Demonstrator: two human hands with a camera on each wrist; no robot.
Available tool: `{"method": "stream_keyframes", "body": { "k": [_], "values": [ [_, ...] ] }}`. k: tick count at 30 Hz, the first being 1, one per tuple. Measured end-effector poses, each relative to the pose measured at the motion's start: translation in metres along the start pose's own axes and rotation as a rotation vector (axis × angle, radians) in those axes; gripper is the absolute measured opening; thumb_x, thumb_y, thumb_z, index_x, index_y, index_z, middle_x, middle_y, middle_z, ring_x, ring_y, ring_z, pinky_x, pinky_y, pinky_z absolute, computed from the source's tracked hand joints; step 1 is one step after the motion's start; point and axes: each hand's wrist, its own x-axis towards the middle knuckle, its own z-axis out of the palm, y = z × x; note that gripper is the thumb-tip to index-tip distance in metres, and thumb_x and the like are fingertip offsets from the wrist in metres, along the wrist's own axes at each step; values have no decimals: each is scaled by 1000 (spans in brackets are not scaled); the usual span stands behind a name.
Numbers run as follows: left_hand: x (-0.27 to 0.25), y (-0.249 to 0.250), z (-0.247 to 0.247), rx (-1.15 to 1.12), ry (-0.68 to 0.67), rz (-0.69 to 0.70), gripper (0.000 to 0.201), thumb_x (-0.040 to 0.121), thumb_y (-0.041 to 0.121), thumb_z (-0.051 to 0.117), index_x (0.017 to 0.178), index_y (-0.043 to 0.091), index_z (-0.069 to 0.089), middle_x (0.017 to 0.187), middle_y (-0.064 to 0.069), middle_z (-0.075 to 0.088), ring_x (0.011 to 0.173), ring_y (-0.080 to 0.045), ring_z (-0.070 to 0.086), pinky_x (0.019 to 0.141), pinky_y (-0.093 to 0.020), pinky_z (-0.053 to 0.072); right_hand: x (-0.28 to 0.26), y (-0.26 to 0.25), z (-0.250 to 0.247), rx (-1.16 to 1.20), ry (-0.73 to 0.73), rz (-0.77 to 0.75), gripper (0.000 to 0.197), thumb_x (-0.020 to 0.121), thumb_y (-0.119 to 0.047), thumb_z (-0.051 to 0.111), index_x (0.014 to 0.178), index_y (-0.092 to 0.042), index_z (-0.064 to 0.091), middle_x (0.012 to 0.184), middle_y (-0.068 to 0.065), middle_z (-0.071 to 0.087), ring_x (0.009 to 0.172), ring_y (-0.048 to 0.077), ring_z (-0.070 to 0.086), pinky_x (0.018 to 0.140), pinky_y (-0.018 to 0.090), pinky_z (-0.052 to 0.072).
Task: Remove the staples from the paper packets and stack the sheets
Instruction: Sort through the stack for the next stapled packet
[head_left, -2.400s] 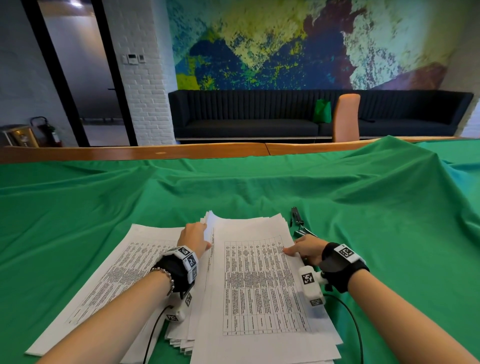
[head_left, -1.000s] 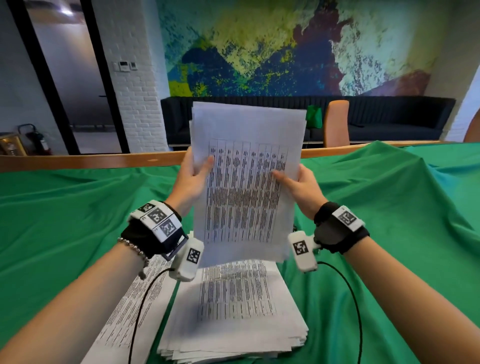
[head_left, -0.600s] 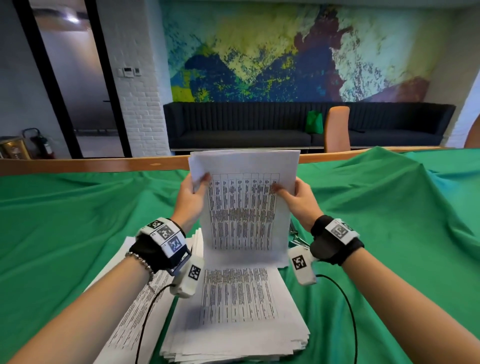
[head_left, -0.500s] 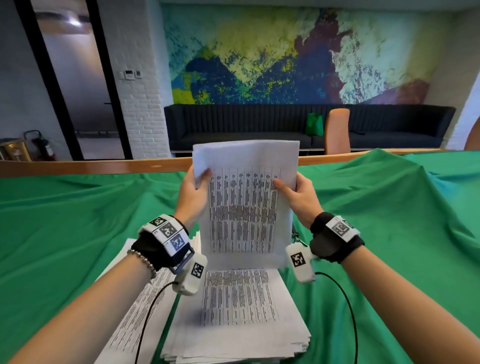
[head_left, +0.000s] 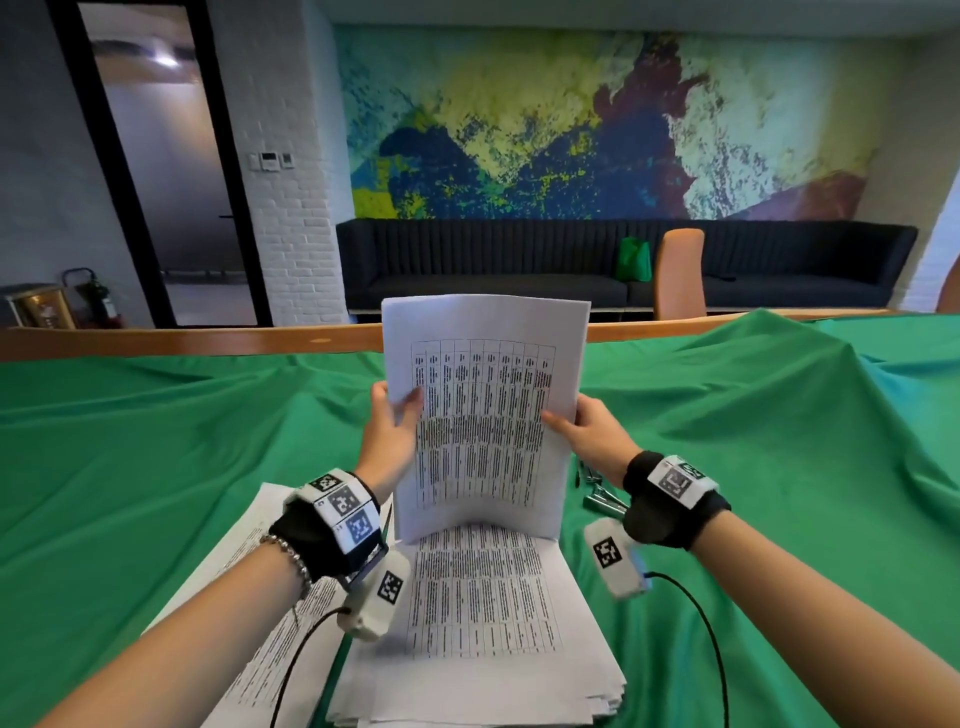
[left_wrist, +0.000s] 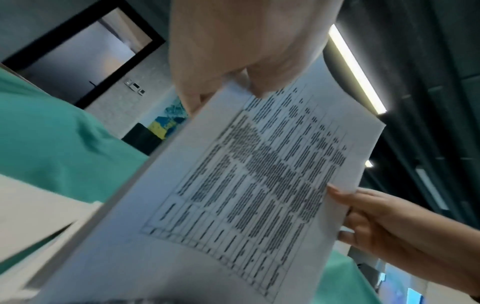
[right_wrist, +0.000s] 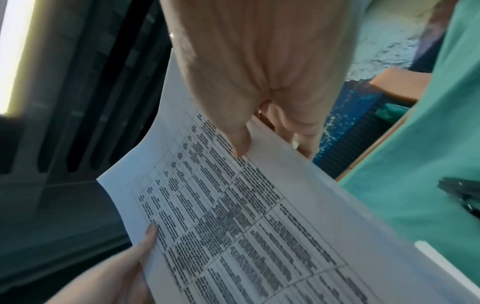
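A bundle of printed sheets stands upright between both hands, its lower edge resting on the thick paper stack lying on the green cloth. My left hand grips the bundle's left edge, thumb on the front. My right hand grips the right edge the same way. In the left wrist view the sheets sit under my left hand. The right wrist view shows the sheets pinched by my right hand. No staple is visible.
Another flat pile of printed pages lies left of the stack. A dark metal staple remover sits on the green cloth just right of the papers. A wooden table edge runs behind.
Both hands picked the top bundle off the flat stack and stood it upright. It was raised high, then brought down; since half a second ago it has dropped slightly onto the stack.
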Motion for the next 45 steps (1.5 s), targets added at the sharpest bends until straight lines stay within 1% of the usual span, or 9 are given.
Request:
{"method": "stream_keyframes", "body": {
  "k": [3, 11, 19, 24, 28, 32, 34, 37, 45],
  "values": [
    [2, -11, 1, -20, -16, -10, 45, 102, 33, 39, 141, 11, 35, 131, 8, 48, 128, -12, 45, 100, -25, 32, 1, -1, 4, 38, 10, 9, 34, 97, -17, 55, 129, -6, 54, 122, 9, 64, 110, 25, 63, 99, 50, 49],
    [6, -15, -4, -61, 145, 33, 43, 102, 30, 42, 138, 9, 44, 134, 0, 53, 127, -15, 47, 103, -25, 33, -4, -11, 6, 85, 9, -39, 22, 95, -16, 58, 117, -13, 59, 119, 10, 67, 105, 25, 66, 91, 41, 55],
    [-5, -29, -4, -44, 86, -57, 59, 102, 33, 37, 151, 6, 17, 156, -7, 26, 143, -19, 26, 105, -21, 21, -15, 17, 2, -129, -119, 71, 25, 93, -17, 63, 116, -7, 63, 106, 8, 72, 88, 19, 70, 71, 36, 59],
    [-3, -3, 0, -85, 167, 43, 51, 103, 30, 33, 148, 7, 25, 146, 3, 36, 131, -6, 33, 97, -18, 25, -1, -12, 0, -58, 24, -108, 33, 94, -17, 61, 126, -11, 57, 119, 4, 67, 104, 19, 66, 91, 41, 55],
    [-8, -10, 3, -133, 170, 47, 39, 100, 30, 38, 131, 6, 35, 135, 4, 47, 121, -6, 47, 92, -21, 35, -6, 2, 9, 164, -7, -8, 47, 91, -17, 64, 131, -20, 40, 130, 1, 59, 117, 17, 59, 103, 46, 47],
    [-6, -27, -2, -120, 151, 29, 35, 97, 41, 41, 119, 14, 41, 109, 10, 57, 89, 5, 56, 77, -16, 41, -17, 12, 16, 162, -17, -2, 42, 91, -25, 64, 124, -27, 39, 128, -7, 57, 119, 11, 57, 106, 45, 44],
    [-4, -27, -3, -112, 131, 6, 46, 91, 54, 38, 122, 20, 41, 109, 7, 59, 96, -13, 56, 85, -30, 41, -16, 10, 19, 177, 2, -15, 43, 91, -27, 63, 126, -25, 38, 128, -8, 57, 119, 10, 57, 107, 44, 43],
    [-2, -20, -2, -74, 117, -69, 58, 99, 46, 34, 146, 13, 29, 146, 2, 39, 138, -19, 34, 112, -33, 27, -14, 2, 24, 173, 2, -34, 44, 92, -26, 62, 128, -26, 37, 125, -11, 57, 115, 4, 57, 107, 39, 43],
    [0, -26, -2, -100, 124, 28, 65, 96, 51, 34, 145, 10, 35, 148, 4, 39, 135, -12, 36, 115, -33, 25, -17, 0, 28, 151, 67, -88, 47, 91, -31, 61, 132, -23, 40, 135, -3, 55, 123, 10, 54, 109, 42, 41]
  ]
}}
